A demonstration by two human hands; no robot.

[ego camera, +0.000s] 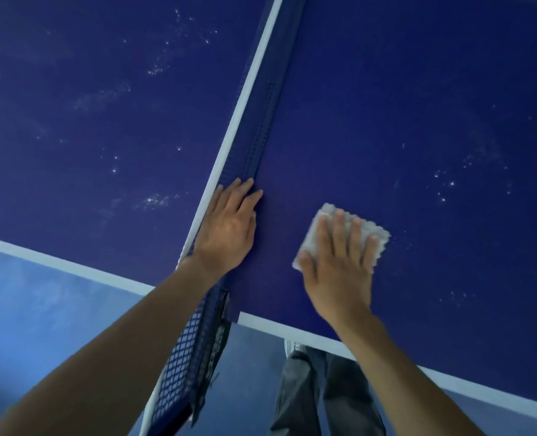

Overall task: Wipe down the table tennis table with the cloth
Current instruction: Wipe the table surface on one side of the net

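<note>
The dark blue table tennis table fills most of the head view, with pale dust specks scattered over both halves. A small folded white cloth lies flat on the right half near the table's side edge. My right hand presses on it with straight, spread fingers. My left hand rests on the net near its end, fingers straight and laid against the mesh. The net runs from the bottom middle up to the top of the view, with a white band along its top.
A white line marks the table's side edge. Below it lies a blue floor. The net's end and its mesh hang past the edge. My grey trouser legs and a shoe show under the table edge.
</note>
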